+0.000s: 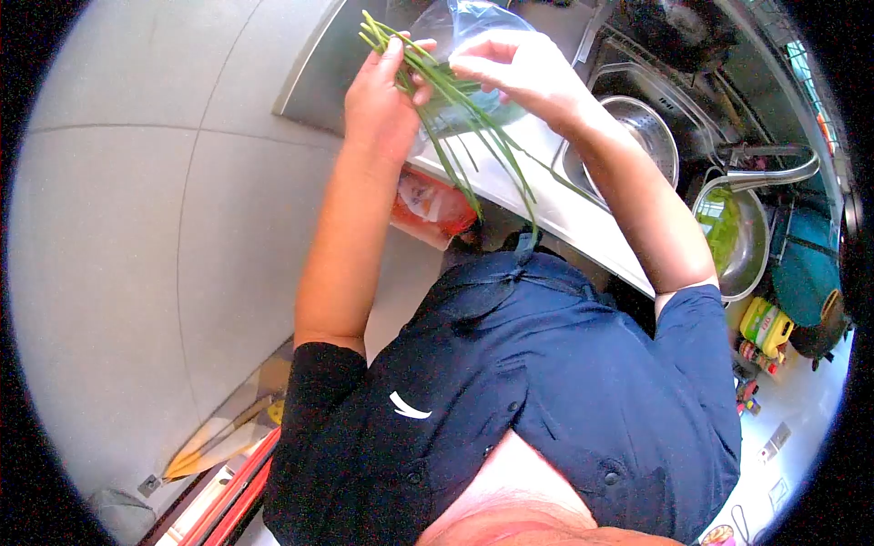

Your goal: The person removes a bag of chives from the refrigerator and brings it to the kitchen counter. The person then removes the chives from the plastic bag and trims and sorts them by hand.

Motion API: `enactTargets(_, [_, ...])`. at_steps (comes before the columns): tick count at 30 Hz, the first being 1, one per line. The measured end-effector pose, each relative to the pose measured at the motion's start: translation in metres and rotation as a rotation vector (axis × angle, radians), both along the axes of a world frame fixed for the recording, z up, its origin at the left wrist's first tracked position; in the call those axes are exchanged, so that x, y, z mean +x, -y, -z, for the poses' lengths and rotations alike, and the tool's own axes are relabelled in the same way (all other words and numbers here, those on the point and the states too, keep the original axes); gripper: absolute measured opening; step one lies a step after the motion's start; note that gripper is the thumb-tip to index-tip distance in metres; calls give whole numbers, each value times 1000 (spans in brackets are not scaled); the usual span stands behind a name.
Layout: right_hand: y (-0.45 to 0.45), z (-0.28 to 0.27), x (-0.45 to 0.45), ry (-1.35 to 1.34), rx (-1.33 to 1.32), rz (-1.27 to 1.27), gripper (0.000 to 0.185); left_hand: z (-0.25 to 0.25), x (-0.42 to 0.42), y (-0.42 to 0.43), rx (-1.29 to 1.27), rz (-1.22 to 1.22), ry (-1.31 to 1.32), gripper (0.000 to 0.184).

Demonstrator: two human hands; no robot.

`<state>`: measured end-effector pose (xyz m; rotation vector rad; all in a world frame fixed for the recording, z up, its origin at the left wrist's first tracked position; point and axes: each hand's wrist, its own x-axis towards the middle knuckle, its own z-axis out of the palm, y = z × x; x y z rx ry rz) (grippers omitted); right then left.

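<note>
My left hand (387,91) is closed around a bunch of long, thin green chives (482,127). Their pale cut ends stick out above the thumb, and the leaves hang down to the right over the counter edge. My right hand (523,73) is beside the bunch, thumb and fingertips pinched together; whatever is between them is too small to make out. A clear plastic bag (469,16) lies on the counter behind both hands, partly covered by them.
A perforated metal colander (663,136) sits at the sink, right of my forearm. Near the faucet (783,169) is a bowl (756,250) with green leaves in it. A red plastic bag (432,205) hangs below the white counter edge (583,227). A yellow bottle (767,326) stands farther right.
</note>
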<state>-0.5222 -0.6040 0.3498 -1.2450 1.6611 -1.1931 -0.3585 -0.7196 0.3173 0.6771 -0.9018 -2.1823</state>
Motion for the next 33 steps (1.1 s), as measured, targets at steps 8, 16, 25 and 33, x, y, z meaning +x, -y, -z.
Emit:
enactTargets(8, [15, 1, 2, -103, -65, -28, 35, -1, -6, -10, -55, -12, 24, 22])
enactTargets(16, [18, 15, -6, -153, -113, -52, 37, -6, -11, -12, 11, -58, 30, 20])
enactTargets(25, [20, 19, -5, -88, -72, -59, 34, 3, -9, -6, -32, -58, 28, 22])
enactTargets(33, [26, 23, -1, 181, -101, -52, 22, -2, -4, -10, -70, -34, 17, 20])
